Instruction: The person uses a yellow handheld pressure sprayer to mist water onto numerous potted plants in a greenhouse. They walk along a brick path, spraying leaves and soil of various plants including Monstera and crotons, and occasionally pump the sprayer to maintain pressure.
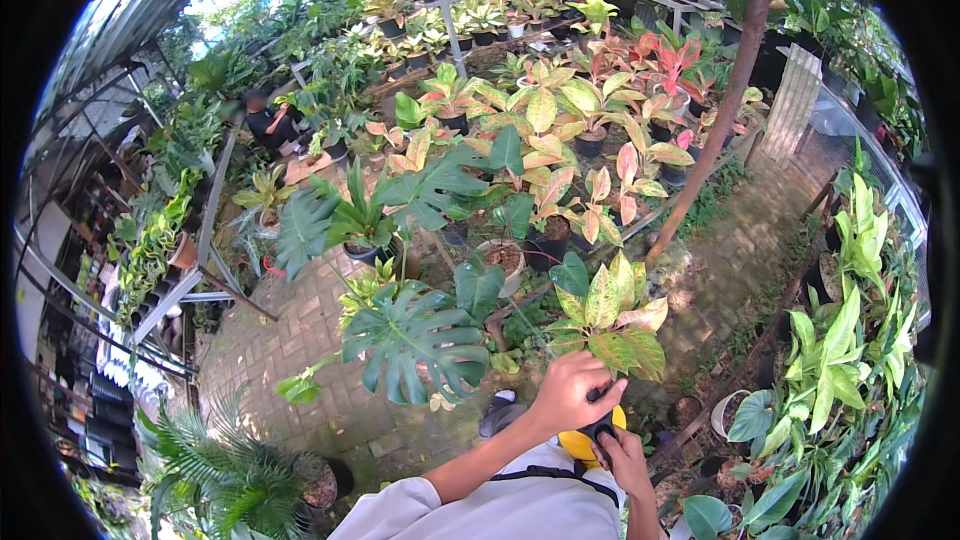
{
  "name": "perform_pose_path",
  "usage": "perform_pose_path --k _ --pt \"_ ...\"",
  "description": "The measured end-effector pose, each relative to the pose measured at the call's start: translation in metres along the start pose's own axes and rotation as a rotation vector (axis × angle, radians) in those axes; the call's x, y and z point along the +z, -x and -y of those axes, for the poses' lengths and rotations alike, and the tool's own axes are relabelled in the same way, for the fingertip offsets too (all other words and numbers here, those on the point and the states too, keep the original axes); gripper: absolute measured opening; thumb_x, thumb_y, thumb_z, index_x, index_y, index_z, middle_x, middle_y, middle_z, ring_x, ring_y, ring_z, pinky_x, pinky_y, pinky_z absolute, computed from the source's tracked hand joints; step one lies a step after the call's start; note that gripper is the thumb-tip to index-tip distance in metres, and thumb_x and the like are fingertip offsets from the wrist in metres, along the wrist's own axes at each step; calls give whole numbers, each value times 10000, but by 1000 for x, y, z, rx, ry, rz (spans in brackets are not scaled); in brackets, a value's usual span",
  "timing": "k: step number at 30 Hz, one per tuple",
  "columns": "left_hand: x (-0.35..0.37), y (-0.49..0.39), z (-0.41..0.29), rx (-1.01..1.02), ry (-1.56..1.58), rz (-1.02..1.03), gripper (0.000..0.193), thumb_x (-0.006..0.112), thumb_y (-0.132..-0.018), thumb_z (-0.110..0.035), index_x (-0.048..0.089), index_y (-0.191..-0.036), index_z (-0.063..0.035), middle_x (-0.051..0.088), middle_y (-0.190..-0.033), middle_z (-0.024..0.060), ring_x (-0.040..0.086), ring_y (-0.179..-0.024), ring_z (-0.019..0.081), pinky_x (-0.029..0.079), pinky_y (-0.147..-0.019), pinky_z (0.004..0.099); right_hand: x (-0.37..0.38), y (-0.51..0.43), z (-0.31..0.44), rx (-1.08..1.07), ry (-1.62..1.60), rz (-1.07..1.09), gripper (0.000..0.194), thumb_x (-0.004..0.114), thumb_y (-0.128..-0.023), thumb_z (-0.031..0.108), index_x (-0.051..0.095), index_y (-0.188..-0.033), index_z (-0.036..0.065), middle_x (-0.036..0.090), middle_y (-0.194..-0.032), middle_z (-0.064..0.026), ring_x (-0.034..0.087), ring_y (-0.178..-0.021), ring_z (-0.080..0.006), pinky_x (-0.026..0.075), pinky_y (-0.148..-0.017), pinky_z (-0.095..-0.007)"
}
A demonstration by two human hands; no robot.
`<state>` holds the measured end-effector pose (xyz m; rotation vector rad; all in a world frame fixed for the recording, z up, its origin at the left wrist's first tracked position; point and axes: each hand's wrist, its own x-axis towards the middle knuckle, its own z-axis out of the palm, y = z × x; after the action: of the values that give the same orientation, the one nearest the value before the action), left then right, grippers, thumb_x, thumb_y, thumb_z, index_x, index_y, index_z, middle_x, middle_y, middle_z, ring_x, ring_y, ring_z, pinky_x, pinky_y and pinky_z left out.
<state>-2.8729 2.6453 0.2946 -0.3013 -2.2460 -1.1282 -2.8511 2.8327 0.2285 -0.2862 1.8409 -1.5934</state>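
Close to my waist is a yellow container with a black top, which looks like a hand pump sprayer (579,445). My left hand (576,392) is closed around the black knob at its upper end. Lower down, my right hand (624,457) grips the black neck or handle. My fingers and forearm cover part of the yellow body. Just beyond my left hand grows a potted aglaonema (611,315) with green and pink speckled leaves. A monstera (420,341) spreads its broad split leaves to the left.
Many potted aglaonemas (555,109) fill the bed ahead. A slanting brown pole (716,120) rises at right, beside a paved path (720,240). Leafy plants (844,345) line the right edge. A palm (225,457) stands at lower left. A person (271,124) sits farther back.
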Motion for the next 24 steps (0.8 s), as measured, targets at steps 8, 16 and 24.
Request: perform_pose_path --k 8,16,24 --pt "24 0 22 -44 151 94 306 666 -772 -134 508 -545 -2 440 -535 90 428 -519 263 353 -503 364 -2 -1 -1 60 -83 -93 277 455 -941 201 536 -763 5 494 -576 10 417 -473 -57 325 -450 -230" --pt "43 19 36 -182 107 173 331 655 -796 -182 526 -566 18 479 -558 115 477 -562 281 387 -536 379 9 -14 9 64 31 -148 339 465 -947 264 545 -752 -2 502 -549 -15 463 -470 -92 357 -460 -262" --pt "24 15 60 -239 123 3 326 674 -774 -150 506 -544 11 449 -530 106 455 -534 262 344 -501 373 13 -21 13 173 114 -97 372 471 -936 302 557 -734 1 519 -554 -26 491 -489 -116 375 -484 -280"
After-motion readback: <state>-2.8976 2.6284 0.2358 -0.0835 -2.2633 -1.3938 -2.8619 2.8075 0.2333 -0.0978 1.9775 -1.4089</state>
